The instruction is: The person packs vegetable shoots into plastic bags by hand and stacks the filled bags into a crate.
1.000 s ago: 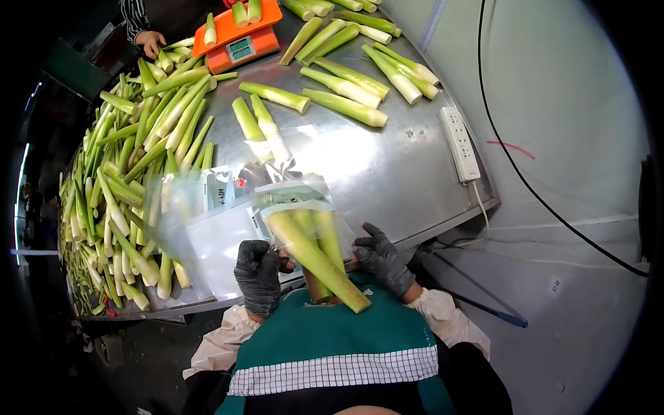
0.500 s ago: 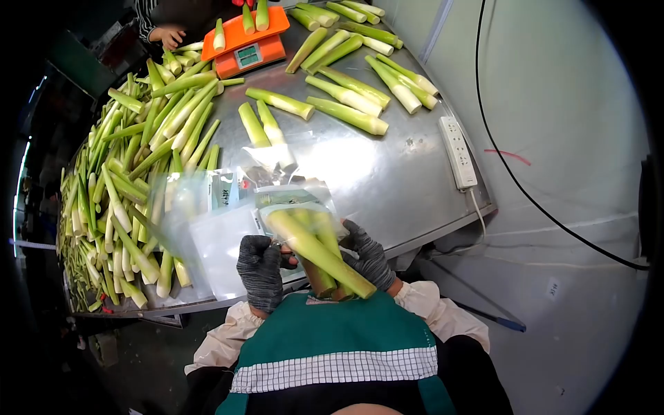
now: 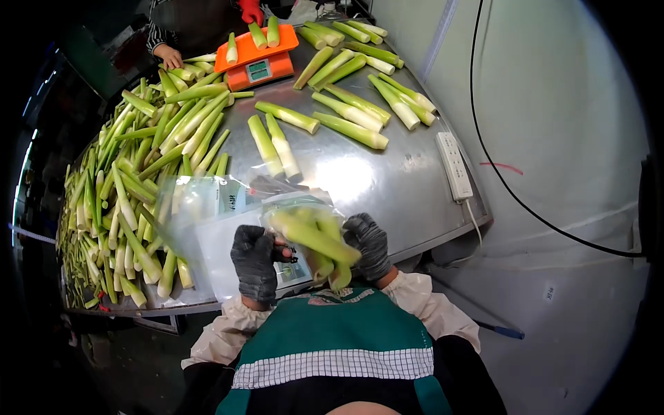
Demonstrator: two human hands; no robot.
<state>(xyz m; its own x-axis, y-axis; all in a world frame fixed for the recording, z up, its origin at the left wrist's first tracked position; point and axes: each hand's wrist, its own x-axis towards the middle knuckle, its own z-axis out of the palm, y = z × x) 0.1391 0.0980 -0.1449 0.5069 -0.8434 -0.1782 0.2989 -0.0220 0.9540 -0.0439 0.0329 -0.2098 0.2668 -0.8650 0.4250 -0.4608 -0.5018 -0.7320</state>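
Between my hands is a clear plastic bag (image 3: pixel 275 202) with several green-and-white water bamboo shoots (image 3: pixel 312 236) inside it, blurred by motion. My left hand (image 3: pixel 256 264), in a grey fingerless glove, is closed on the bag's left side. On the other side, my right hand (image 3: pixel 368 246) in a matching glove is curled round the bag's edge, its fingertips partly hidden. More flat clear bags with printed labels (image 3: pixel 232 197) lie under and left of the held one. Just beyond it, two loose shoots (image 3: pixel 282 149) rest on the metal table (image 3: pixel 404 197).
A large heap of shoots (image 3: pixel 131 207) covers the table's left side. An orange scale (image 3: pixel 259 69) bears several shoots; behind it are a co-worker's bare hand (image 3: pixel 168 57) and red glove (image 3: pixel 252 11). Other shoots (image 3: pixel 349 128) lie far right, near a white power strip (image 3: pixel 454 166).
The bagged shoots have shifted slightly up and left, and the bag has moved with my hands. The co-worker's red glove shows more. The whole view has tilted slightly.
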